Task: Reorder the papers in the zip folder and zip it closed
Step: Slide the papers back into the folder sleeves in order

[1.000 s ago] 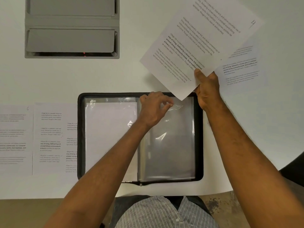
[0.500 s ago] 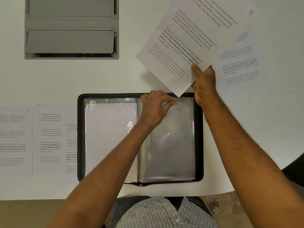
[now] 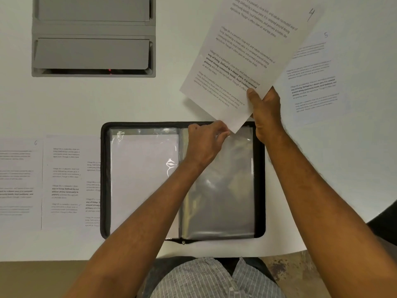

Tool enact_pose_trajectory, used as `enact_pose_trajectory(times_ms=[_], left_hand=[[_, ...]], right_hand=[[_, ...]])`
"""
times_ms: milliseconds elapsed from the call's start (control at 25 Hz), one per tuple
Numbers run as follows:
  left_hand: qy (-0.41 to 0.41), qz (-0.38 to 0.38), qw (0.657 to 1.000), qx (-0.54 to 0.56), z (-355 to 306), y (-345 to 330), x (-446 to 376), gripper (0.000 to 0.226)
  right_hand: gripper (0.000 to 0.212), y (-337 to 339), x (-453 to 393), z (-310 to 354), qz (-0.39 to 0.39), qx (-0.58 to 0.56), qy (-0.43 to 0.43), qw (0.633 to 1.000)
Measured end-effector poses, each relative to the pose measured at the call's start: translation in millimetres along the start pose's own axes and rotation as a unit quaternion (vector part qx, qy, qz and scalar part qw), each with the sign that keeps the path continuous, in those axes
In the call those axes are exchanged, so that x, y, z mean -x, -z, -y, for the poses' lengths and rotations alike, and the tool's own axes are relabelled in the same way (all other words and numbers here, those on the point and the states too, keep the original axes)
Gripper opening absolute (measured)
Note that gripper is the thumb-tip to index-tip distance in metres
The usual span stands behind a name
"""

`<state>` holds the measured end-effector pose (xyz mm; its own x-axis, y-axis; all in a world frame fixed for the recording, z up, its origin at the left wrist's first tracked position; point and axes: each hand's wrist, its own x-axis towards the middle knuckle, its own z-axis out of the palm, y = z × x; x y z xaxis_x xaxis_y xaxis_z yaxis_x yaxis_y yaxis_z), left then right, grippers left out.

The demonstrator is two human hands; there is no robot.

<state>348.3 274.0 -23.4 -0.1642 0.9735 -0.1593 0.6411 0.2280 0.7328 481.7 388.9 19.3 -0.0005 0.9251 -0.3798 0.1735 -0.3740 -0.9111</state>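
Zip folder: lies open flat on the white tabletop, straight ahead of the person, long axis of each leaf running away from the body; zip undone.
Loose sheets, left: printed pages flat on the tabletop just beside the folder's left edge, one marked 6, the nearest partly tucked under the folder.
Grey tray unit: far left, well apart from the folder.
Left leaf: clear sleeve with a white sheet inside.
Left hand: fingers curled, pinching the top edge of the right-hand sleeve at its mouth.
Right sleeve: clear, looks unfilled.
Sheet 4: held above the folder's top right corner, tilted, its lowest corner just beside the left hand's fingertips.
Right hand: grips sheet 4 near its lower edge, thumb on the printed face.
Sheet 5: flat on the tabletop, partly under sheet 4.
Key relation: sleeve mouth lies directly below sheet 4's lowest corner; the right hand carries the sheet, the left hand is nearer the mouth.
Change: compared with a second ago, sheet 4's corner sits closer to the left hand; the left hand's pinch is unchanged.
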Motion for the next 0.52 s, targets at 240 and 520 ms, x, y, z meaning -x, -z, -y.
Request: enact_pose_trajectory(times_ms=[240, 520], left_hand=[[-0.019, 0.007, 1.000, -0.021, -1.8, 0.4, 0.3, 0.015], [-0.031, 0.033, 0.996, -0.077, -9.1, 4.6, 1.3, 0.013]], right_hand=[[0.032, 0.0, 1.1, 0.2, 0.001, 0.019, 0.004, 1.000], [0.029, -1.8, 1.4, 1.8, 0.000, 0.023, -0.002, 1.000]])
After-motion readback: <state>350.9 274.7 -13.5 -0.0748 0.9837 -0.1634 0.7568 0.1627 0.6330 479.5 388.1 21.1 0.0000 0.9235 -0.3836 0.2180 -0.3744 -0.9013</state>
